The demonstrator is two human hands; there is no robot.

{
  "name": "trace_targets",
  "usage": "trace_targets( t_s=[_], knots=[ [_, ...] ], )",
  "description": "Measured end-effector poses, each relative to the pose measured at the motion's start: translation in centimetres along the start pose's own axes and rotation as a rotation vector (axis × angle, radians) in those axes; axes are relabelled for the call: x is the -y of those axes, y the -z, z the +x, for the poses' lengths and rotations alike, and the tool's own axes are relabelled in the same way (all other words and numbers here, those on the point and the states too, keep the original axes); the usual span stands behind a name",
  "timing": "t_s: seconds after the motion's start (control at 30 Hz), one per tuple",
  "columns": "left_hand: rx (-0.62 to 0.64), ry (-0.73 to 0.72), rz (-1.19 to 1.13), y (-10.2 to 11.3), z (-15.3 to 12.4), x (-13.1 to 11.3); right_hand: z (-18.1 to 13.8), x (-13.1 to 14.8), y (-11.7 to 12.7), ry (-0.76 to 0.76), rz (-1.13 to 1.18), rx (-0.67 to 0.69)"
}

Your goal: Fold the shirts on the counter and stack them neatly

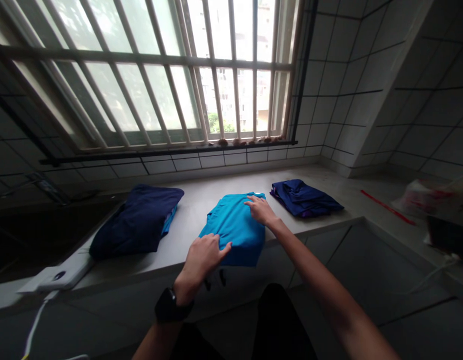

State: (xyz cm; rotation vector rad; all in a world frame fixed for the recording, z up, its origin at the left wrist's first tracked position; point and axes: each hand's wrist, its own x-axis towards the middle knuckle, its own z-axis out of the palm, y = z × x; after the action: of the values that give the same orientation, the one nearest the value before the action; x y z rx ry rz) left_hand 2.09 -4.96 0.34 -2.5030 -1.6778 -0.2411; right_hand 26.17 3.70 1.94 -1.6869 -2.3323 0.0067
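A bright blue garment (235, 220), probably a shirt, lies partly folded on the counter, with its near end hanging over the front edge. At its near left side, my left hand (205, 255) rests on the cloth, thumb spread out and the other fingers partly hidden. My right hand (260, 210) touches the far right part of the garment with fingers stretched over it. Left of it sits a folded dark navy garment pile (137, 220) with a strip of blue cloth showing at its side. To the right lies another folded navy garment (304, 197).
The pale counter (190, 200) runs below a barred window (171, 75). A dark sink (59, 225) and a white power strip (61, 275) with a cable are at left. A red strip (387, 206) and a plastic bag (421, 197) lie on the right counter.
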Motion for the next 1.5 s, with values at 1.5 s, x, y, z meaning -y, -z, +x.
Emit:
trace_targets(
  t_s=[1.5],
  knots=[
    [-0.201,0.315,-0.882,-1.9,4.0,4.1,-4.2,2.4,-3.0,-0.243,0.521,-0.116]
  ],
)
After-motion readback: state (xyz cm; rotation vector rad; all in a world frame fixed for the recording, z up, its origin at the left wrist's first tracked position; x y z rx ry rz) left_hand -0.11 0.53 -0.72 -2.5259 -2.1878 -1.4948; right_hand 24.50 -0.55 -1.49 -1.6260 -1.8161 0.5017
